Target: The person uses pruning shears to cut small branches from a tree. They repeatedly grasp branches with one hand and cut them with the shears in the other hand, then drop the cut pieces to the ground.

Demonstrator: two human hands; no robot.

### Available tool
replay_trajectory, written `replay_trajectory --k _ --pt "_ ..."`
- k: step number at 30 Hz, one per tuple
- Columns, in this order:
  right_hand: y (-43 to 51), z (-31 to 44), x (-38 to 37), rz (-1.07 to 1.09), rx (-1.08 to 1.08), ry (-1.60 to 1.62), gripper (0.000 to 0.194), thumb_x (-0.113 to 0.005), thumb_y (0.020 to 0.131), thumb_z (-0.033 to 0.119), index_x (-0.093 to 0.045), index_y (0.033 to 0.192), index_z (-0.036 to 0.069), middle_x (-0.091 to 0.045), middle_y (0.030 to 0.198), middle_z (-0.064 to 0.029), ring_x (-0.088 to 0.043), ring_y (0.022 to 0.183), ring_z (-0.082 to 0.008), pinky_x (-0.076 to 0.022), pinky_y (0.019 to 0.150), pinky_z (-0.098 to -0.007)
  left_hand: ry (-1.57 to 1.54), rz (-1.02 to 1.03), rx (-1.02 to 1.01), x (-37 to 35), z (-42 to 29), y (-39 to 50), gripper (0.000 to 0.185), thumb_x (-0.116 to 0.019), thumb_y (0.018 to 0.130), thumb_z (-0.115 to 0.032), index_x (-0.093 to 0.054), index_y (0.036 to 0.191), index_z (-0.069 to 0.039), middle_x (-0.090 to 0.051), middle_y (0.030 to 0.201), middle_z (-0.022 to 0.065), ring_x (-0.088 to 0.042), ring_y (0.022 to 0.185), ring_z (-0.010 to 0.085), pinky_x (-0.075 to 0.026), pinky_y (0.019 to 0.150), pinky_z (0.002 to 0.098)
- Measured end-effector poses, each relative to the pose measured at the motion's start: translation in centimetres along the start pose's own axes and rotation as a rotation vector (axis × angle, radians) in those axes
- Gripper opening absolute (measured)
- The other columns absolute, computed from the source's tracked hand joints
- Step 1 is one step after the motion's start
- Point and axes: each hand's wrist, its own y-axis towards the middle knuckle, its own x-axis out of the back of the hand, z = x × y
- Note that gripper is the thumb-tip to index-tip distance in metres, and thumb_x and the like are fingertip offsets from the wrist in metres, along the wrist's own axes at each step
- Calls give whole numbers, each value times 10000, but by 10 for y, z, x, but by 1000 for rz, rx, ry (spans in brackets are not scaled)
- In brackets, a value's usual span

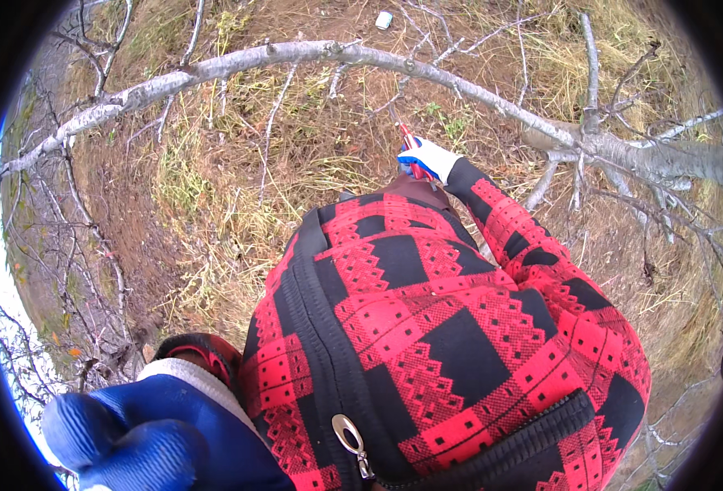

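Observation:
My right hand (440,158), in a white and blue work glove, grips red-handled pruning shears (406,135) low in front of my body. The tool points up toward thin twigs (392,105) that hang below a pale-barked limb (300,51). Whether the blades touch a twig is too small to tell. Close to the camera at the lower left is my left hand (146,423), in a blue coated glove with a white cuff. Its fingers look bent and run partly out of the picture, so what lies inside them is hidden.
The limb arches across in front of me and joins a thicker trunk (662,156) at the right. Bare side branches (94,227) tangle at the left. Dry grass (202,258) covers the ground, where a small whitish container (383,20) lies.

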Motion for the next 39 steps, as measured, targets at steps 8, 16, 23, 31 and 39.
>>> replay_trajectory --k 8,16,23,31,39 --pt "4 23 -5 19 28 -35 342 -763 839 289 -559 1011 75 -548 781 -29 -553 671 -141 -501 622 -308 -127 458 62 13 6 -14 142 -530 892 -220 -487 825 -102 -636 792 55 -630 724 261 -545 754 466" --pt "-8 29 -29 -54 -44 196 299 -720 869 190 -528 1068 78 -550 834 -36 -586 731 -174 -560 619 -363 -110 228 291 -30 80 -115 308 -656 792 -16 -686 1097 13 -705 1010 168 -674 978 364 -534 891 464" --pt "-1 21 -28 -167 -68 -22 371 -744 828 230 -460 1009 76 -543 796 -59 -557 633 -177 -497 497 -353 -64 358 664 -67 104 -223 413 -722 745 4 -686 1153 -57 -698 1057 155 -660 1006 333 -520 912 414" --pt "3 4 -24 -412 150 -596 476 -749 808 270 -457 1098 31 -586 841 -107 -587 676 -204 -507 486 -379 -239 502 697 -85 79 -242 439 -746 739 -74 -685 1173 -95 -669 1008 144 -643 946 342 -522 846 421" --pt "-2 -2 -15 -221 -26 -163 331 -734 830 199 -498 1001 43 -560 769 -59 -548 614 -158 -478 558 -321 -318 556 650 -100 85 -239 453 -743 751 -98 -675 1199 -115 -674 1014 134 -639 943 340 -520 848 415"
